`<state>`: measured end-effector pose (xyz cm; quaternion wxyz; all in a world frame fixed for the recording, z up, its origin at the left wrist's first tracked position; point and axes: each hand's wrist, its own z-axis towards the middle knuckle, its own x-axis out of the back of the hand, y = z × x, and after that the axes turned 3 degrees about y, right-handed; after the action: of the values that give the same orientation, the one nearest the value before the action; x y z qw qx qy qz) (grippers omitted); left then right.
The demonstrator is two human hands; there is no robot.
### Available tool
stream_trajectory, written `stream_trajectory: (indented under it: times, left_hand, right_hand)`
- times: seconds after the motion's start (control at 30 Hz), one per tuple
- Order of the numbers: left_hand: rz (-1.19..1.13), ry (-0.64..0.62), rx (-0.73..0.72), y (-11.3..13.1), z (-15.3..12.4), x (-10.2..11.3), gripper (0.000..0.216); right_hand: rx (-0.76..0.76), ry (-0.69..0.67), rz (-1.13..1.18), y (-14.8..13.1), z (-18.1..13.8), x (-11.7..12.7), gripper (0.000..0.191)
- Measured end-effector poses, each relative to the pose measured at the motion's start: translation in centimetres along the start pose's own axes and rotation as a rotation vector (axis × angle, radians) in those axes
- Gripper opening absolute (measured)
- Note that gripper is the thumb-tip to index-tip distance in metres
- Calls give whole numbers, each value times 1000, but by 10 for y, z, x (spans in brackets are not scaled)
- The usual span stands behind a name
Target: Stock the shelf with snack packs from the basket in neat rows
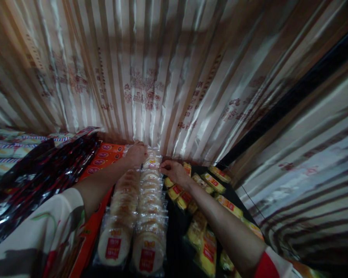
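Two overlapping rows of round flat cakes in clear wrappers run away from me: a left row [115,245] and a right row [147,251], with red labels on the nearest ones. At the far end, my left hand [137,153] is closed, fingers curled at the top of the rows, partly hiding the packets under it. My right hand [175,172] pinches at the right edge of the far wrapped cake [151,163] in the right row. The two hands are on either side of that packet. Fine contact at the fingertips is dim and blurred.
Yellow-wrapped pastries [207,251] with red labels lie on a black surface [175,247] at right. An orange printed box [104,154] and dark shiny packets [46,181] are at left, white packets [5,152] beyond. A pleated printed curtain [145,58] hangs behind; a dark pole [292,100] slants across the right.
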<state>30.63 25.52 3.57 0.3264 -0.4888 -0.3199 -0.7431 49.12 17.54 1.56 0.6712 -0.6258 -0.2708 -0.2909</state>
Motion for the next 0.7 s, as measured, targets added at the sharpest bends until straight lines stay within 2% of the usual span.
stream_trajectory:
  times: [0.1,0.33,0.5,0.7]
  left_hand:
    - [0,-4,1,1,-2,1,18]
    - [-51,28,-3,-2,-6,0,15]
    - [-116,161,-8,0,-11,7,18]
    - [-50,34,-213,4,-15,9,12]
  right_hand:
    - [-20,29,1,1,1,-5,5]
    - [-38,141,-75,-11,2,-4,8]
    - [-57,165,-109,-15,3,-4,10]
    - [-85,192,-91,-14,4,-9,9]
